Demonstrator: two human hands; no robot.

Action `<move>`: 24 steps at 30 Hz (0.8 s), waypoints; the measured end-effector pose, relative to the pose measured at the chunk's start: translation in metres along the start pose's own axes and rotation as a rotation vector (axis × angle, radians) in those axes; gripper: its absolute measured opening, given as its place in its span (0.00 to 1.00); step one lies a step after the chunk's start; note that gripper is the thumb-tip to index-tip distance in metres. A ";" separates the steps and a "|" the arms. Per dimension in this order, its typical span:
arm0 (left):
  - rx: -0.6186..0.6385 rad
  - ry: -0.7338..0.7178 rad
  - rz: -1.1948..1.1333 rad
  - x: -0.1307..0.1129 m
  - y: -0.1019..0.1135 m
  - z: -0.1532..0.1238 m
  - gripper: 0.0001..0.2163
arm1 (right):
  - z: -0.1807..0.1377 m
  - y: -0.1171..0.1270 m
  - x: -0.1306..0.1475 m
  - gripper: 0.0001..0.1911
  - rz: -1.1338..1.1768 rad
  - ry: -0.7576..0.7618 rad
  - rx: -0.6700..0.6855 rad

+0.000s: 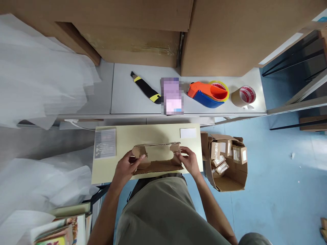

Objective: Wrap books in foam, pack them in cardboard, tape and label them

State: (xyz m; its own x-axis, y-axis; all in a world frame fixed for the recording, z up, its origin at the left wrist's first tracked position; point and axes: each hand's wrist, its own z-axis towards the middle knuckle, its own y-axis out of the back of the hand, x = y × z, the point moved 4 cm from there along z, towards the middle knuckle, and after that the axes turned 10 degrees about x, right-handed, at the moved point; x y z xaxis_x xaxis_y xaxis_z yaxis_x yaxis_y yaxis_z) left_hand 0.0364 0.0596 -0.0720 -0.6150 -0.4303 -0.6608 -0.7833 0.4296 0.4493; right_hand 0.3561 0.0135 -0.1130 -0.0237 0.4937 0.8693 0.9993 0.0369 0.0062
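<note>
A small brown cardboard box blank (157, 158), partly folded, lies on a pale yellow board (127, 139) in front of me. My left hand (126, 166) grips its left end, thumb over a side flap. My right hand (187, 160) pinches the right end flap. Both hands are closed on the cardboard.
On the grey shelf (122, 92) behind lie a black-and-yellow utility knife (145, 88), an orange-and-blue tape dispenser (208, 93) and a roll of tape (244, 96). An open carton (226, 163) of small taped boxes stands on the blue floor at right. White foam sheets (38, 78) pile at left. Large cartons (230, 34) stand behind.
</note>
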 end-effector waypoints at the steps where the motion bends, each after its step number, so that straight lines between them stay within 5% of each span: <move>1: -0.032 0.003 0.036 0.004 0.000 -0.001 0.28 | 0.000 -0.002 -0.001 0.24 -0.019 0.001 -0.004; 7: -0.083 0.014 0.117 0.026 -0.006 0.002 0.30 | 0.003 -0.012 -0.014 0.26 -0.146 0.061 0.019; 13: 0.047 -0.001 -0.092 0.041 -0.015 0.006 0.48 | 0.007 -0.016 -0.027 0.35 -0.321 0.150 0.201; 24: 0.085 -0.063 -0.023 0.050 -0.014 0.009 0.43 | 0.008 -0.018 -0.025 0.26 -0.507 0.148 0.179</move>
State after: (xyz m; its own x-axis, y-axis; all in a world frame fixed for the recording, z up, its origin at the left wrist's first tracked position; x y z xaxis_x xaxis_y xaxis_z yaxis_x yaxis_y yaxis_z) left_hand 0.0171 0.0393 -0.1165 -0.5878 -0.3908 -0.7083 -0.7849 0.4875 0.3824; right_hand 0.3381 0.0079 -0.1385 -0.4831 0.2487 0.8395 0.8429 0.3915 0.3691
